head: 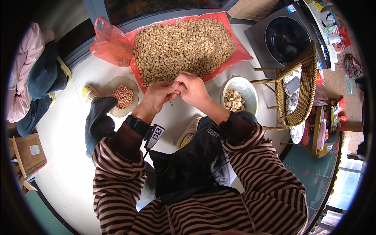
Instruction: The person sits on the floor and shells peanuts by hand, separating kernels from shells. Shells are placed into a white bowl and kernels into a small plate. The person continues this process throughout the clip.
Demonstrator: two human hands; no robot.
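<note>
My left hand [158,95] and my right hand [192,89] meet at the fingertips, close to the near edge of a big heap of unshelled peanuts [182,47]. Something small, perhaps a peanut, seems pinched between them, but the fingers mostly hide it. The heap lies on a red plastic sheet [242,55]. Left of my hands, shelled pink peanut kernels [122,97] lie in a scalloped dish [133,85]. On the right, a pale round basin [252,98] holds empty peanut shells [233,100]. A few small bits lie on the floor below my hands.
A red plastic bag [111,44] stands left of the heap. At right are a wicker chair [305,88] with a phone-like object on its cushion and a front-loading washing machine [282,35]. Another person's legs [44,70] are at far left, above a cardboard box [30,152].
</note>
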